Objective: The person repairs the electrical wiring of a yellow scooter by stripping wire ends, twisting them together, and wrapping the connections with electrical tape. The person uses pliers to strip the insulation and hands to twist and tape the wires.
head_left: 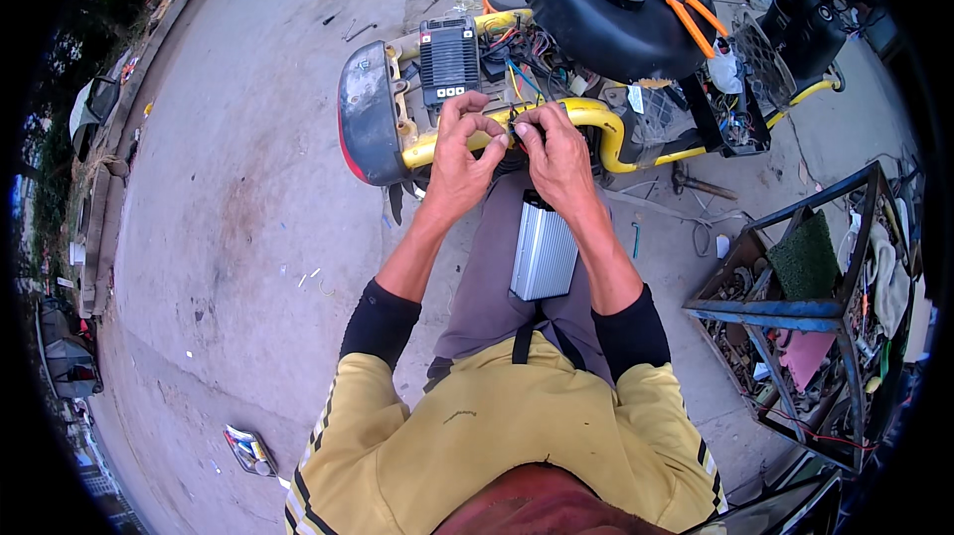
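My left hand [461, 159] and my right hand [558, 159] meet over the yellow tube frame [596, 116] of a partly stripped electric scooter. My right thumb and fingers pinch a small dark piece [515, 128], which looks like a wire connector. The left hand's thumb and forefinger are curled towards it; what lies between them is too small to make out. Just beyond the fingers, loose coloured wires [519, 78] lie in the open frame. A black finned box [449, 60] sits on the frame beyond my left hand. Across my lap rests a silver finned metal box [545, 255].
A black seat [606, 13] lies on the scooter with orange-handled pliers [693, 18] on it. At the right stands a rusty metal-framed bin [775, 311] of scraps. A hammer [704, 183] lies on the ground, and a small tray [249, 451] sits at lower left.
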Demonstrator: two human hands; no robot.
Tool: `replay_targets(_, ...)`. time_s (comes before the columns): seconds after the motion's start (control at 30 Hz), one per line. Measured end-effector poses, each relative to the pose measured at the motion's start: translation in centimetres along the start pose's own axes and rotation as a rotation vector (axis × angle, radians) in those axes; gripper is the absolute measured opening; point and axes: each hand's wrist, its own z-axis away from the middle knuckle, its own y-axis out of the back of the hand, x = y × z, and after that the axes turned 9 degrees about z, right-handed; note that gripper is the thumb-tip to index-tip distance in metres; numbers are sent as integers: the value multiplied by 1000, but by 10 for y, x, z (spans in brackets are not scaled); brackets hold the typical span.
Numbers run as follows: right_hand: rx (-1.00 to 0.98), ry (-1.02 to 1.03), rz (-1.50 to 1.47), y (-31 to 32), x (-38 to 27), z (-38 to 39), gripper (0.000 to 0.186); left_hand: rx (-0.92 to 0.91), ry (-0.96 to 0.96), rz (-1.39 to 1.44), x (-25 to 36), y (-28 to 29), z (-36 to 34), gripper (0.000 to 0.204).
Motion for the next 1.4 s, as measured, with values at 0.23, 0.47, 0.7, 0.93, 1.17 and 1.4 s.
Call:
replay_targets(0.23,-9,1,4,-1,-4,1,14,129,125,368,-6,14,0,9)
replay_targets(0.47,20,62,28,-1,-3,1,13,-71,-56,-98,12,12,-18,20)
replay_targets(0.7,-26,8,35,3,-4,3,11,163,-6,20,12,20,-20,8)
replay_targets(0.93,49,135,110,11,-11,7,15,-40,106,-56,-2,14,-31,18)
replay_targets(1.17,239,318,349,74,-38,-9,33,-14,148,164,-15,-5,-39,13)
replay_targets(1.4,489,251,732,169,-17,-83,56,-11,233,208,-27,-7,-43,12)
